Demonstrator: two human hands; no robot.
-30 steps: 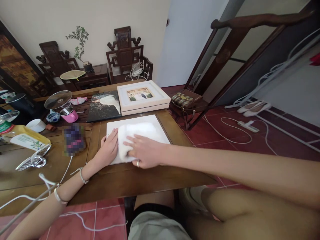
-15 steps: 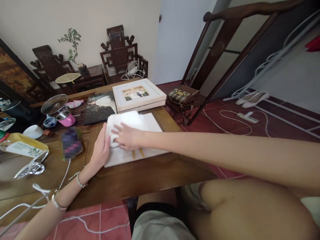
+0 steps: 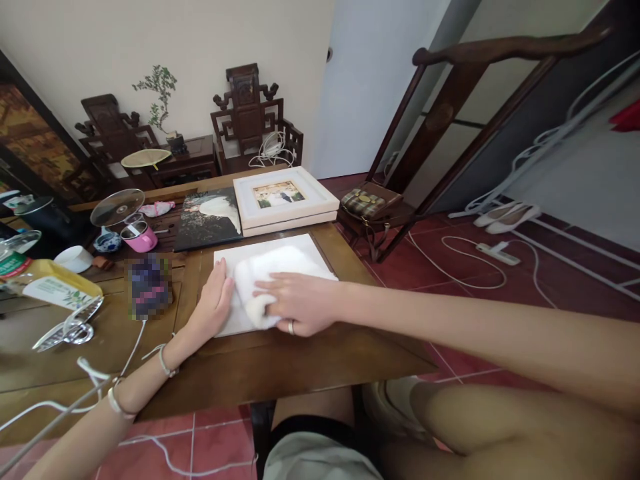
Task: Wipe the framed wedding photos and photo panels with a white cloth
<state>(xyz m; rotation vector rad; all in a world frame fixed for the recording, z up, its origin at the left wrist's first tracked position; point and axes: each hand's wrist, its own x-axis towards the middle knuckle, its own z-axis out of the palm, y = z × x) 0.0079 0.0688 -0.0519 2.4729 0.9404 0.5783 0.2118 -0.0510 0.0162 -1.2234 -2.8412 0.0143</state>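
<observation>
A white board [image 3: 227, 327] lies flat on the wooden table [image 3: 215, 373], near its front edge. On top of it is a fluffy white cloth [image 3: 267, 263], bunched at its near side and covering much of the board's middle. My right hand [image 3: 300, 300], with a ring on one finger, presses down on the cloth and grips its bunched part; some fingertips are hidden in the folds. My left hand [image 3: 215, 300] rests along the board's left edge, fingers stretched out and close together, holding nothing.
Behind the board lie a dark picture panel [image 3: 203, 223] and stacked white picture frames [image 3: 317, 200]. Leftward are a pink mug [image 3: 140, 238], an oil bottle [image 3: 60, 283], a silver hair clip [image 3: 75, 327] and a white cable [image 3: 131, 347]. A chair [image 3: 400, 167] holds a plaid handbag [image 3: 363, 200].
My right hand has slid right and nearer to me, taking the cloth with it and crumpling its near side. The left hand stays at the board's left edge. The view has shifted slightly.
</observation>
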